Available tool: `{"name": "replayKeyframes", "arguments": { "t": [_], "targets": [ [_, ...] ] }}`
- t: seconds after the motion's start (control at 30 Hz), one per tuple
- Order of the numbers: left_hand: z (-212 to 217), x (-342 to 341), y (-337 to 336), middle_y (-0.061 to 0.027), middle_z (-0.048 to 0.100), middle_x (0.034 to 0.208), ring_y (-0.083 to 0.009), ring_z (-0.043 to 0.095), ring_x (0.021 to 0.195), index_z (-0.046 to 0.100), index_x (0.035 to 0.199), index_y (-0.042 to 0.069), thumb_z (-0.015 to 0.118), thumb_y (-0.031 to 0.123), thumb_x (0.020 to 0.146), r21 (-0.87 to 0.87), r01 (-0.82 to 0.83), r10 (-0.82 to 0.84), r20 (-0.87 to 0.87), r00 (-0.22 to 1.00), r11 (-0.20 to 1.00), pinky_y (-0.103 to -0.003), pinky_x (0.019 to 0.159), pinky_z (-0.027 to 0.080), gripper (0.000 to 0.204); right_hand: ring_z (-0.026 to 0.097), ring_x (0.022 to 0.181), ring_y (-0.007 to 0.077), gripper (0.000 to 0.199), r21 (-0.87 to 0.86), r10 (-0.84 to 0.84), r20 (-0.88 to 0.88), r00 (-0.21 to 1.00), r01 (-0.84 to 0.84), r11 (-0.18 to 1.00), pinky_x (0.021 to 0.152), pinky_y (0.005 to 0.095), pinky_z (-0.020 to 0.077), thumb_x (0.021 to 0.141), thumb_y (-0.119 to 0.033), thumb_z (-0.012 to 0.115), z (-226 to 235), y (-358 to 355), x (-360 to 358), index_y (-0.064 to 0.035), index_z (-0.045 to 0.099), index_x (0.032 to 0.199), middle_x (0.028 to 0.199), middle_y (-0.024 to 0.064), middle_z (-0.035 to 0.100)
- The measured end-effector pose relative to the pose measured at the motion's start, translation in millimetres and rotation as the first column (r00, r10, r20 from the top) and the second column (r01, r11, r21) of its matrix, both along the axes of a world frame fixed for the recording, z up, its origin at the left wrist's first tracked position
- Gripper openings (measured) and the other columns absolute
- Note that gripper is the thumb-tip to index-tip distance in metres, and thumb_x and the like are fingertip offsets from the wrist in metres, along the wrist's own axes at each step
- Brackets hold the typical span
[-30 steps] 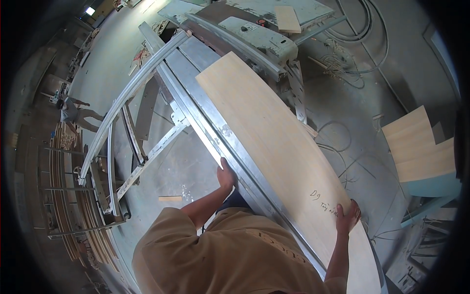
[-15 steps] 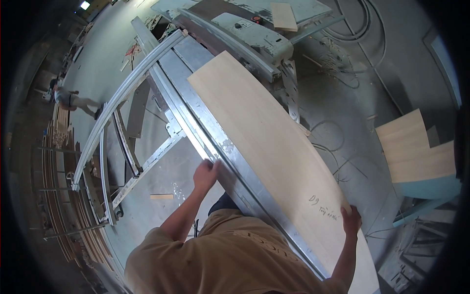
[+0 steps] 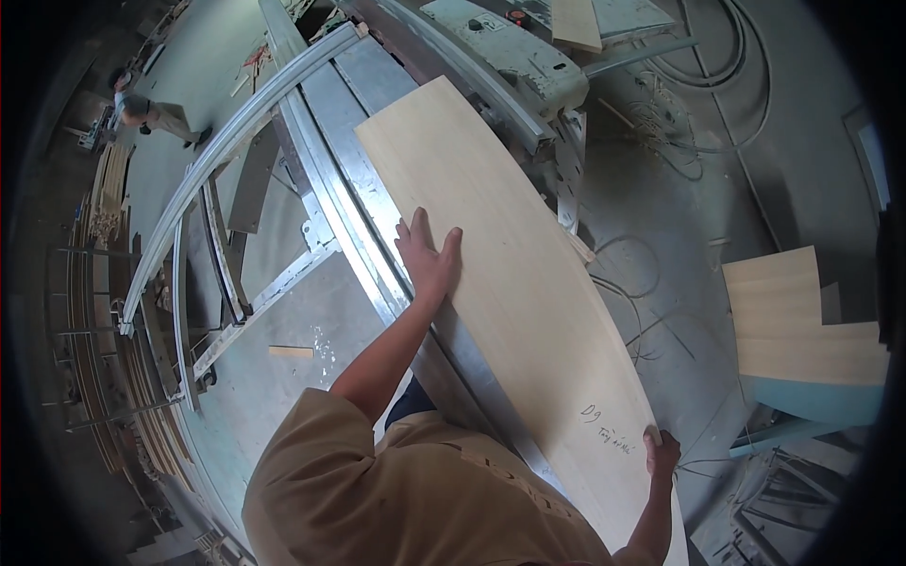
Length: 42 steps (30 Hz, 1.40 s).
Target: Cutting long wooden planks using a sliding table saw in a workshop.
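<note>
A long pale wooden board (image 3: 510, 274) lies at a slant on the metal sliding table (image 3: 330, 123) of a saw machine. Handwriting in dark ink marks the board's near part. My left hand (image 3: 430, 257) rests on the board's left edge, fingers spread and thumb apart. At the board's right edge, toward its near end, my right hand (image 3: 662, 451) grips the rim, thumb on top and the other fingers partly hidden beyond the edge.
The machine's grey housing (image 3: 514, 52) stands beyond the board. A curved-looking metal rail frame (image 3: 222, 141) spans the left. Another wooden board (image 3: 774, 311) is at the right. Cables (image 3: 727, 104) lie on the floor. A person (image 3: 156, 113) is at the far left beside stacked wood strips (image 3: 109, 184).
My left hand has left the metal rail and moved forward onto the board, its fingers opening out. The board has shifted slightly left in view, with my right hand still on its edge.
</note>
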<state>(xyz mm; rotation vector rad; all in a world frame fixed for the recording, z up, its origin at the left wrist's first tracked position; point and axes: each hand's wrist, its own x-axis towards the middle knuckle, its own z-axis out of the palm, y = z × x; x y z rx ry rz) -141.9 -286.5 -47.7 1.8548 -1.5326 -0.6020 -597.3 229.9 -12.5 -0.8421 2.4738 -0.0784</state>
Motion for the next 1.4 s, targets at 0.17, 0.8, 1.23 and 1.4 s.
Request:
{"name": "replayKeyframes", "arguments": {
  "t": [0.17,0.8,1.23,1.4],
  "targets": [
    [4,-2,3,-0.0393,0.033,0.172,-0.0566,0.023,0.165,0.047,0.166,0.004,0.084,0.048,0.094,0.008,0.008,-0.008,0.000,1.000,1.000,-0.061,0.136,0.018,0.092,0.074,0.086,0.0489,0.052,0.008,0.001,-0.042,0.999,-0.001,1.000,0.079,0.0575,0.0574,0.080,-0.052,0.086,-1,6,-5,-0.0045,0.081,0.099,0.090,0.0227,0.078],
    [-1,-9,-80,-0.0297,0.041,0.173,-0.0472,0.017,0.171,0.043,0.169,0.004,0.080,0.054,0.095,0.003,0.051,-0.051,0.004,0.999,0.999,-0.061,0.138,0.001,0.096,0.047,0.062,0.0208,0.057,-0.042,-0.056,0.168,0.984,0.064,0.997,0.062,0.0481,0.0424,0.095,-0.047,0.077,15,-76,-24,0.0041,0.060,0.075,0.062,0.0159,0.052],
    [-17,4,-163,-0.0311,0.036,0.175,-0.0463,0.020,0.170,0.042,0.171,0.008,0.078,0.060,0.095,-0.016,0.012,-0.012,0.021,1.000,1.000,-0.060,0.138,0.001,0.098,0.051,0.063,0.0235,0.058,-0.017,-0.038,0.134,0.990,0.041,0.999,0.066,0.0486,0.0454,0.099,-0.049,0.073,11,-171,-13,0.0060,0.068,0.081,0.066,0.0197,0.057],
    [-23,13,-175,-0.0359,0.036,0.173,-0.0475,0.021,0.170,0.045,0.170,0.010,0.078,0.063,0.095,-0.029,-0.035,0.036,0.036,0.999,0.999,-0.061,0.138,0.002,0.098,0.046,0.063,0.0216,0.061,-0.043,0.010,0.136,0.991,-0.004,0.999,0.064,0.0477,0.0436,0.102,-0.051,0.074,1,-182,-15,0.0055,0.066,0.080,0.065,0.0181,0.055]
  ]
}}
